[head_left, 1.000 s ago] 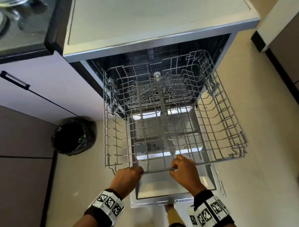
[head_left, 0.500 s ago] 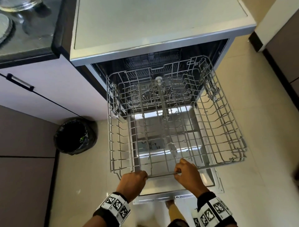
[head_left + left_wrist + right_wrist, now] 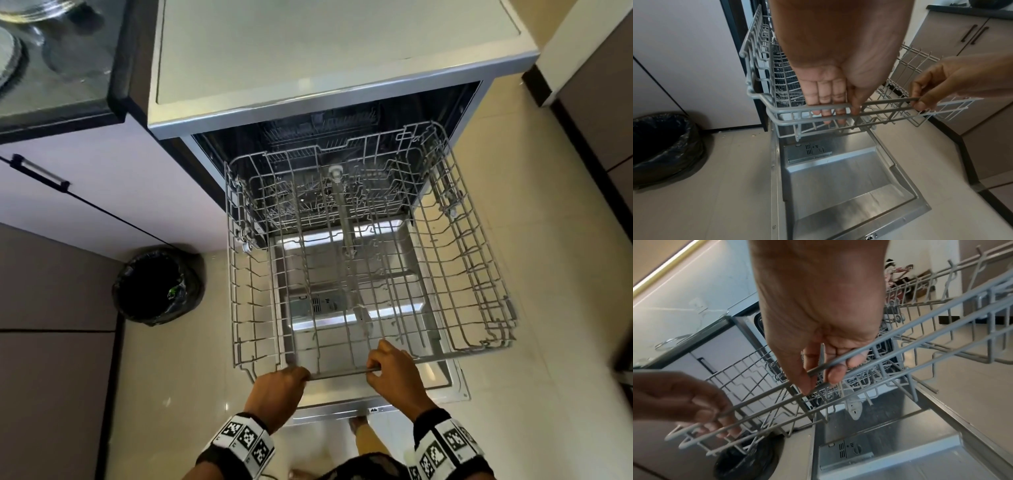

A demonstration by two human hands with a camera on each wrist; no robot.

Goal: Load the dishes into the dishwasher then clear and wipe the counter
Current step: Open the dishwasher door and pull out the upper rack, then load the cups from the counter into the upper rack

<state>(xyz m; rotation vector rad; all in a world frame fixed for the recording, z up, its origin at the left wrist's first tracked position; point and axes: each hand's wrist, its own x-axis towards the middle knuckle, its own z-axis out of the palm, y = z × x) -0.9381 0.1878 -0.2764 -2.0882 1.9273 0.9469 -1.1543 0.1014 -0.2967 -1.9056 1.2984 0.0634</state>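
Note:
The dishwasher [image 3: 335,102] stands open, its steel door [image 3: 445,383] folded down flat. A grey wire upper rack [image 3: 479,274] is drawn far out over the door and holds no dishes. My left hand [image 3: 281,387] grips the rack's front rail left of centre; its fingers [image 3: 826,100] hook over the top wire [image 3: 807,108] in the left wrist view. My right hand [image 3: 394,373] grips the same rail [image 3: 900,331] further right, thumb and fingers pinching the wire. The lower rack [image 3: 308,205] shows dimly inside the tub.
A black-lined bin [image 3: 157,284] stands on the tiled floor left of the door. A dark counter [image 3: 61,68] with glassware [image 3: 37,10] lies at upper left above white cabinets [image 3: 102,192]. Brown cabinets [image 3: 966,32] stand to the right. My foot [image 3: 363,428] is just behind the door edge.
Both hands keep their grip on the front rail. The rack has slid a little further out of the dishwasher and the view has shifted slightly.

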